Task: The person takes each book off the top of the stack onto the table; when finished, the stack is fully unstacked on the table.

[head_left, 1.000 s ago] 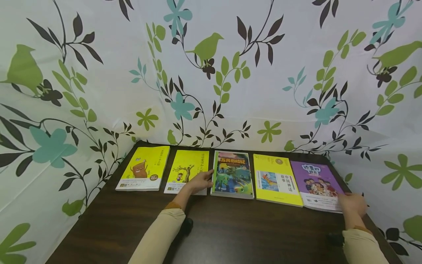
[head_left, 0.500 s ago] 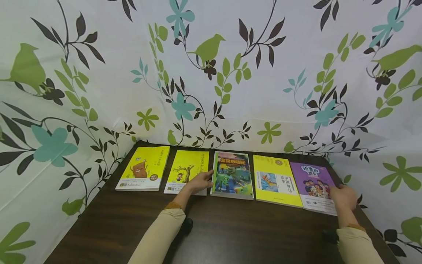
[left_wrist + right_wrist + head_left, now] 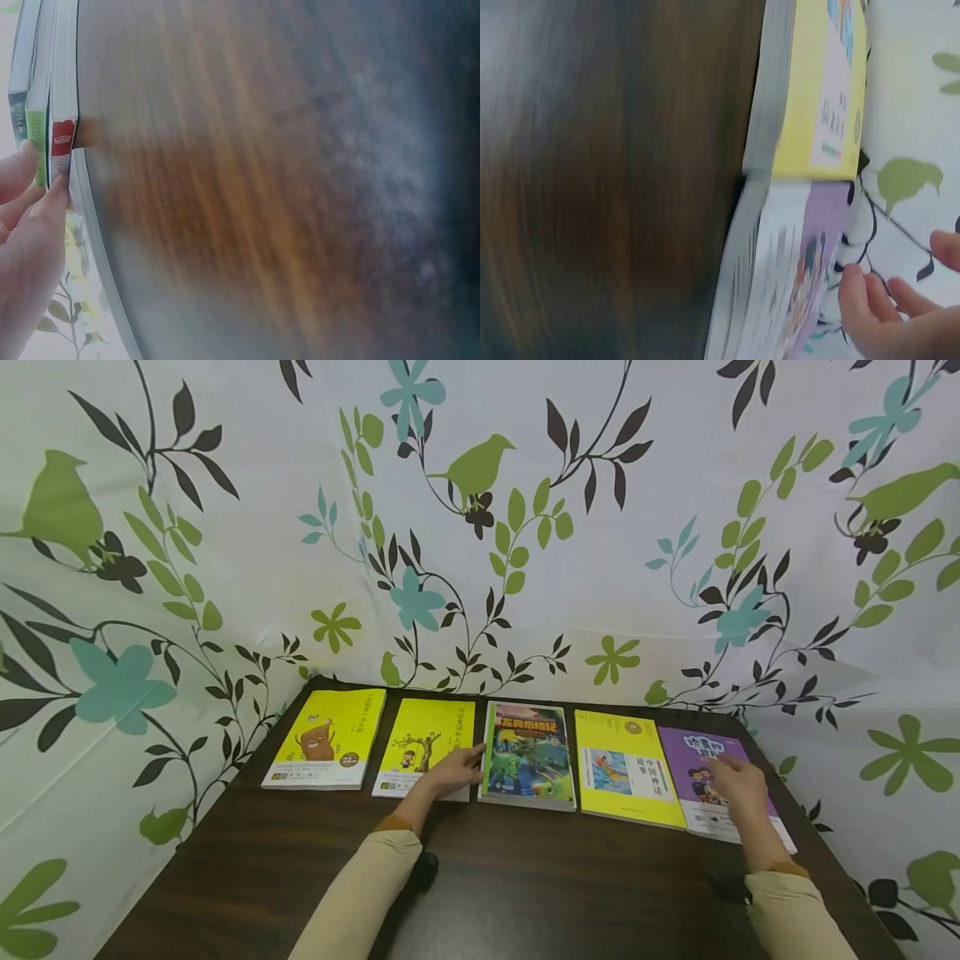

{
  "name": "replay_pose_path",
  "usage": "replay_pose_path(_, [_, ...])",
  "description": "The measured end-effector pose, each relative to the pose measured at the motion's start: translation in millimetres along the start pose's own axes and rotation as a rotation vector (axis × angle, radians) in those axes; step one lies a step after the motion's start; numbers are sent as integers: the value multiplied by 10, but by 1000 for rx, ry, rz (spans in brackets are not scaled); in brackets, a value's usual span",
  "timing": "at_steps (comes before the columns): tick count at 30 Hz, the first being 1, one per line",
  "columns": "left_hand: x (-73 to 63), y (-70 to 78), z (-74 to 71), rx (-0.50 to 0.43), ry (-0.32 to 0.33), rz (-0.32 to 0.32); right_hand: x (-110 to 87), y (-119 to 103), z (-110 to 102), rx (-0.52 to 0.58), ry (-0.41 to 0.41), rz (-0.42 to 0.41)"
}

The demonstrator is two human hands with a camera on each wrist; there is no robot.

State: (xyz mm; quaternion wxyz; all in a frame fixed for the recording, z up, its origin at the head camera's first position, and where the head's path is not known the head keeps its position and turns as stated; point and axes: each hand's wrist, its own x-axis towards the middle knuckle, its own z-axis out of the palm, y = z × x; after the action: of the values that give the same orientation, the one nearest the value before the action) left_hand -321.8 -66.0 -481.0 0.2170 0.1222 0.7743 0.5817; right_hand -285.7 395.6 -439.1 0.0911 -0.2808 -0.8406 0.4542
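In the head view my left hand (image 3: 452,775) touches the left edge of a dinosaur-cover book (image 3: 527,756) in the middle of the row. The left wrist view shows it is a small stack, with fingertips at a green spine (image 3: 36,146) and a red-and-white spine (image 3: 61,140). My right hand (image 3: 742,789) is over the purple book (image 3: 678,752) at the right end, partly covering its cover picture. Its fingers are loosely bent and hold nothing; the right wrist view shows them apart from the book.
A yellow book (image 3: 633,797) lies between the dinosaur stack and the purple one. Two more yellow books, one with a brown cartoon figure (image 3: 337,714) and one with a tree (image 3: 412,718), lie at left. The dark wooden table (image 3: 525,885) meets patterned cloth (image 3: 555,560) behind.
My right hand has left the purple book's right edge and moved left over its cover. That book's near right corner now shows. My left hand stays in place.
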Motion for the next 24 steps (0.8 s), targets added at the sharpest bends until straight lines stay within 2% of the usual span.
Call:
replay_pose_path(5, [3,9,9,4,-9,2,-85,-51,154,85,-164,-31])
replay_pose_path(7, [2,9,15,-5,-12,-1,-121,-82,213,103,-200,-35])
replay_pose_path(11, [4,2,19,-10,-8,-3,-181,-157,336,161,-231,-53])
replay_pose_path(15, [-3,7,12,-4,0,-3,-239,-234,436,166,-266,-76])
replay_pose_path(24, [11,11,8,7,-5,-6,-361,-407,604,287,-397,-91])
